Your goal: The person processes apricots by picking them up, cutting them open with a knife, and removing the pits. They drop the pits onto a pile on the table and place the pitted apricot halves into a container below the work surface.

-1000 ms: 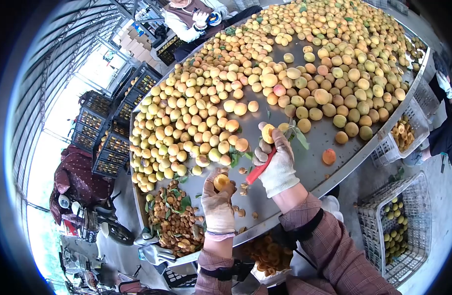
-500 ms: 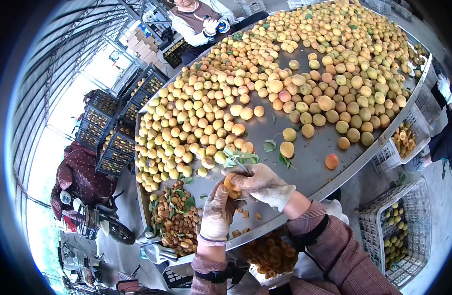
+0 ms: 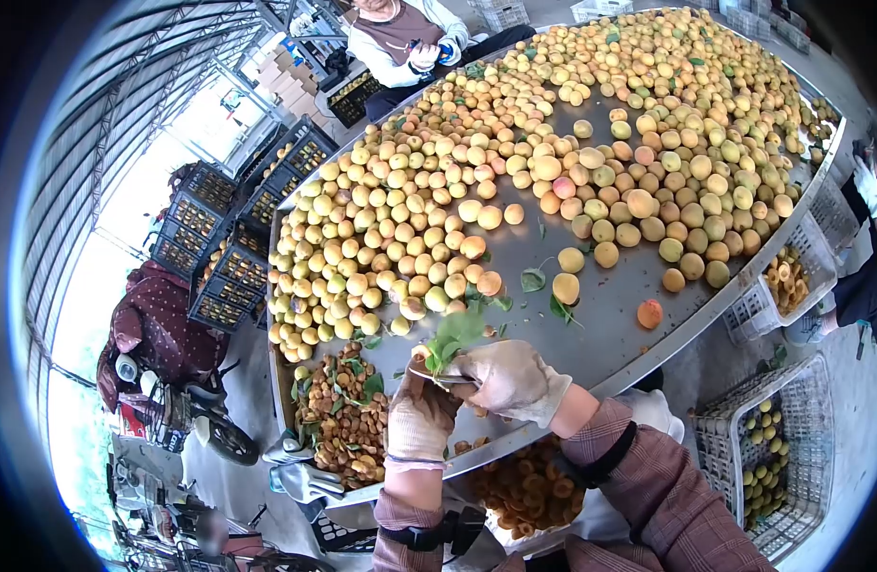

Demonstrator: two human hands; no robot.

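Observation:
My left hand (image 3: 421, 419), in a stained pale glove, is closed around an apricot (image 3: 421, 355), mostly hidden by the fingers. My right hand (image 3: 519, 381), gloved too, grips a thin metal blade (image 3: 443, 377) that runs across to the left fingers. Blurred green leaves (image 3: 453, 338) stand up just above the blade. Both hands are over the near edge of the metal table (image 3: 591, 329). A heap of brown pits and scraps (image 3: 341, 415) lies left of them. Below the hands, past the table edge, sits a container of opened apricot halves (image 3: 524, 491).
Whole apricots (image 3: 400, 224) cover much of the table. One reddish apricot (image 3: 650, 314) lies near the right edge. Grey gloves (image 3: 305, 480) rest at the left corner. Plastic crates (image 3: 767, 439) stand right. A person (image 3: 410, 43) sits across the table; another person's gloved hand (image 3: 867, 186) shows right.
The hands have come closer together and dropped slightly. The apricot that showed between them is now mostly covered, and the blade lies across at the left fingers. The view has shifted a little.

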